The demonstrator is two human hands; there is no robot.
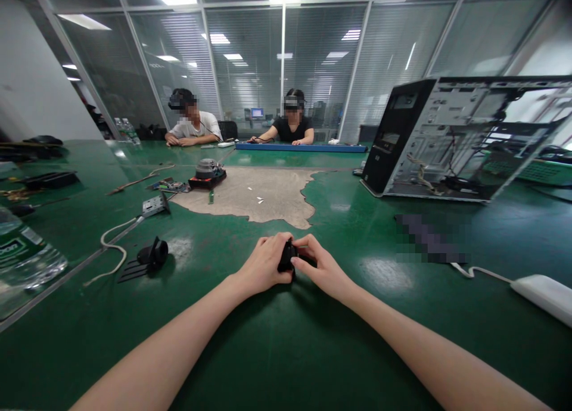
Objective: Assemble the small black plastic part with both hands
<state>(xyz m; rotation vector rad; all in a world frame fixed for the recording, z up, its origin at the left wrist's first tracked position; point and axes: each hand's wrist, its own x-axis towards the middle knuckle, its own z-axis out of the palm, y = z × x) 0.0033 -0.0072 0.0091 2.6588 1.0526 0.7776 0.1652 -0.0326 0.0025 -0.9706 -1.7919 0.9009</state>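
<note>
Between both hands, just above or on the green table, is a small black object; my fingers cover much of it, so its kind is unclear. My left hand wraps round its left side, with the thumb low on the near face. From the other side, my right hand pinches it with thumb and fingertips. A black plastic piece with a round end and several long prongs lies on the table to the left of my hands.
An open computer case stands at the right. A bare patch holds a CPU cooler and a small green circuit piece. A water bottle is at left, a white power bank at right. Two people sit across the table.
</note>
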